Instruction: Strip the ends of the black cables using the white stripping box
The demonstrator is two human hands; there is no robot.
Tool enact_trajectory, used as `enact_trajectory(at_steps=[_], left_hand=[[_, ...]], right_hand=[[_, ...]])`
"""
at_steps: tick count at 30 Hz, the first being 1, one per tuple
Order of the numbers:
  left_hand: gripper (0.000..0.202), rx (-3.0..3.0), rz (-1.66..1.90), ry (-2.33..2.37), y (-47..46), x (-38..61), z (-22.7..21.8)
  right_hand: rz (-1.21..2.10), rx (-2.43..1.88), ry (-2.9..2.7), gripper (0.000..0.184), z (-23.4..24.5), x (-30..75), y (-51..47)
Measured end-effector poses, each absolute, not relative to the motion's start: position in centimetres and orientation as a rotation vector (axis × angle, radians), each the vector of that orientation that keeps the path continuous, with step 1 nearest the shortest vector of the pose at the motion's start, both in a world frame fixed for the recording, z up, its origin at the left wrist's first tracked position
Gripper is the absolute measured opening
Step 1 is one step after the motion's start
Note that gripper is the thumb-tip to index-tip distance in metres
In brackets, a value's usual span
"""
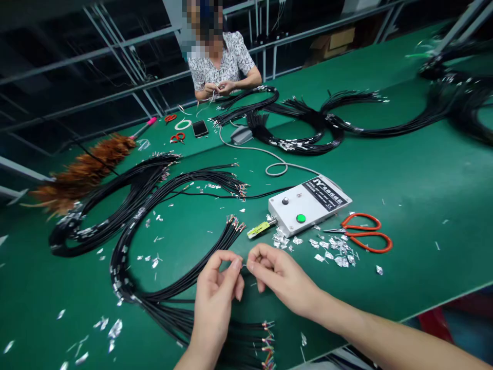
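My left hand [219,290] and my right hand [278,273] meet over the green table [423,174], both pinched on a thin wire [244,265] that runs between their fingertips. Under my hands lies a bundle of black cables [162,300] with coloured stripped ends. More looped black cable bundles [127,195] spread to the left. A white control box [308,204] with a green button and black knob stands just beyond my right hand.
Orange-handled scissors [362,234] lie right of the box, among foil scraps [331,246]. A feather duster [82,172] rests at far left. Across the table a person [221,64] handles wires; a phone [200,128], foot pedal [241,134] and further cable coils [327,121] lie nearby.
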State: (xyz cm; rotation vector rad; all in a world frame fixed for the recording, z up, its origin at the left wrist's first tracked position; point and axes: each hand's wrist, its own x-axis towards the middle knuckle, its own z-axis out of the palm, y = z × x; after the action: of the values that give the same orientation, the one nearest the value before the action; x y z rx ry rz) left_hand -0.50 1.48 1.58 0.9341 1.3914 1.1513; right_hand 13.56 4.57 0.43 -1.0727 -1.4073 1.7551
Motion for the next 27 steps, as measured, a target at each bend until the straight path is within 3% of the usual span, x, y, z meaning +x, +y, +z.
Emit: enact_trajectory(at_steps=[7, 13, 16, 20, 27], left_hand=[[0.028, 1.065, 1.177, 1.452, 1.6, -0.2, 1.5], [0.019, 1.179, 1.099, 1.448, 1.7, -0.7, 0.9], [0.014, 1.523, 1.09, 1.482, 1.6, -0.7, 0.5], [0.02, 1.908, 1.13, 1.469, 2.0, -0.5, 0.0], [0.017, 1.459, 1.045, 1.603, 3.9, -0.8, -0.5]], right_hand=[[1.012, -1.133, -2.013, 0.008, 0.5, 15.4, 5.3], [0.273, -0.878, -2.399, 0.022, 0.3, 15.4, 6.1], [0.149, -0.794, -2.429, 0.034, 0.3, 15.2, 6.4], [0.101, -0.814, -2.412, 0.036, 0.4, 15.9, 6.8], [-0.098, -0.999, -2.451, 0.015, 0.7, 18.2, 10.0]])
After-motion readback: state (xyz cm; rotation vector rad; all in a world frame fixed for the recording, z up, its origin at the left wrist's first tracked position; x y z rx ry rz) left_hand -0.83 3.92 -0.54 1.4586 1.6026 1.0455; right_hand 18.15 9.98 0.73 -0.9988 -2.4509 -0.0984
